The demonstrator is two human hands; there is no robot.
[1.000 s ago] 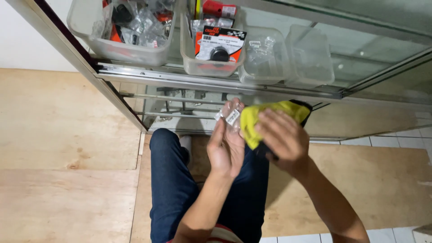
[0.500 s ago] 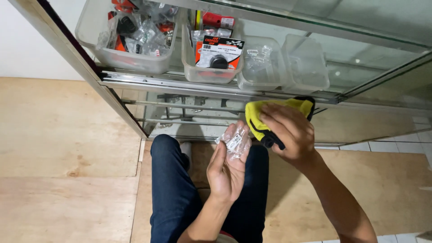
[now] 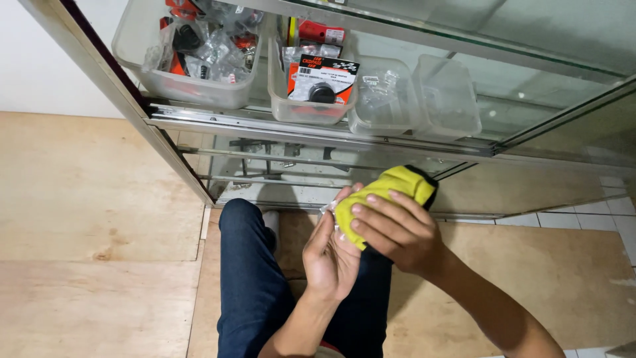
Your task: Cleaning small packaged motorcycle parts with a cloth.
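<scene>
Cloth, yellow with a dark edge, sits under my right hand, whose fingers are pressed flat over it, pushing it into my left palm. My left hand is cupped upright, its grip curled round a small clear packet (only a crinkled corner shows past the cloth). Both hands meet above my knees, over dark jeans. Just ahead stands a glass cabinet. On its shelf sit clear tubs: one packed with bagged parts, one holding a red and black card pack, and two nearly bare. Plywood floor lies to the left.
</scene>
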